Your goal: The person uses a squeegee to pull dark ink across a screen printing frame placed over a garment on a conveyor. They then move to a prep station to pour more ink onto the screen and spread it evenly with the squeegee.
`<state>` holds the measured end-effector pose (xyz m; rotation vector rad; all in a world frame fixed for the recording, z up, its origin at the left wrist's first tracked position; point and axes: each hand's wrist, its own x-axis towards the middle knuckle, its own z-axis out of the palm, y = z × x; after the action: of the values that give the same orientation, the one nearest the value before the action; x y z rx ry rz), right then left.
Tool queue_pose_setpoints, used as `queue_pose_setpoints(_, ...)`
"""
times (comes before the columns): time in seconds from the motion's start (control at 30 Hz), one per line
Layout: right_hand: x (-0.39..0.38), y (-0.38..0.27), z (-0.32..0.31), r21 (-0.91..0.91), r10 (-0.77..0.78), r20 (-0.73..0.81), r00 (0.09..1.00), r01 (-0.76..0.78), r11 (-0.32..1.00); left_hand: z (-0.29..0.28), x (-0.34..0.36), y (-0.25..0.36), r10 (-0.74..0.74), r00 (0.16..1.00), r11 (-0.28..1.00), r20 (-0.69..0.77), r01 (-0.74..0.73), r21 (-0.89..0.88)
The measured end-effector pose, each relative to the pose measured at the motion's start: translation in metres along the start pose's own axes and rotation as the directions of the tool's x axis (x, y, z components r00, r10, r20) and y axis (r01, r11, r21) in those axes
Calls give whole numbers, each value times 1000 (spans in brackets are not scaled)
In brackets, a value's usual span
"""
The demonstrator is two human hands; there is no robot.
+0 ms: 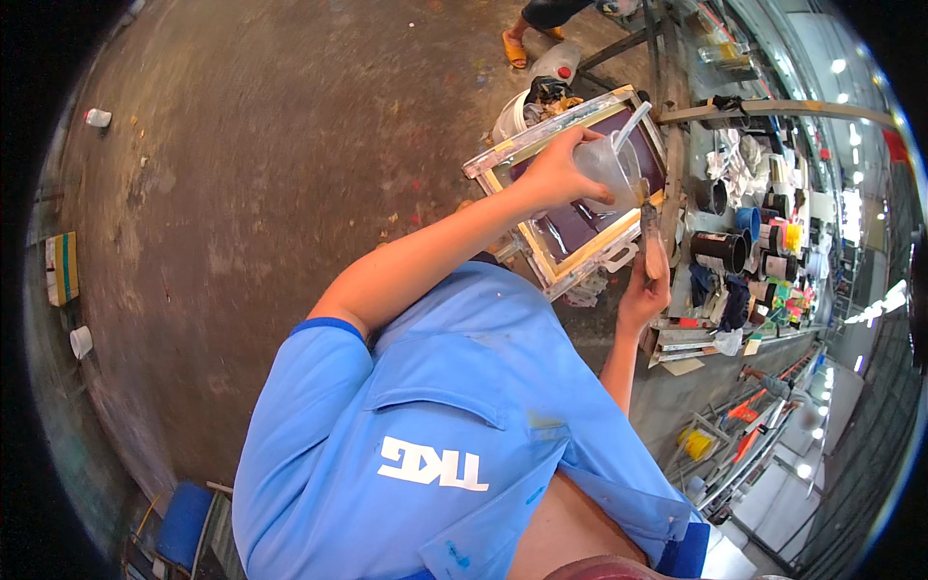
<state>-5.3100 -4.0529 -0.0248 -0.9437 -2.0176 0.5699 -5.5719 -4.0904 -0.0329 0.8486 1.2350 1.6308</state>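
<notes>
Mottled brown floor [251,193] underlies hands [561,174], left clasping a translucent cup [607,166], right [642,298] pinching a brown-handled tool [655,246].

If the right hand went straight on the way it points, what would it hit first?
Probably the translucent plastic cup in the left hand: the brown-handled tool in the right hand points toward its rim, though depth is unclear.

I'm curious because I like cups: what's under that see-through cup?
Below the cup is a frame with a purple panel. The cup and left hand hide part of it.
</notes>
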Motion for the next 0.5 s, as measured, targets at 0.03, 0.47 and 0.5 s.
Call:
queue_pose_setpoints(0.03, 0, 1, 1, 10, -11, 1, 1000, 11, 1000, -2, -2, 2, -6, 1000, 1000, -7, 6, 1)
queue_pose_setpoints(0.47, -5, 26, 7, -24, -11, 8, 1000, 11, 1000, -21, -15, 7, -31, 996, 999, -80, 29, -24)
queue_pose_setpoints(0.5, -5, 28, 6, -33, -12, 6, 1000, 12, 999, -20, -15, 7, -37, 996, 999, -82, 35, -28)
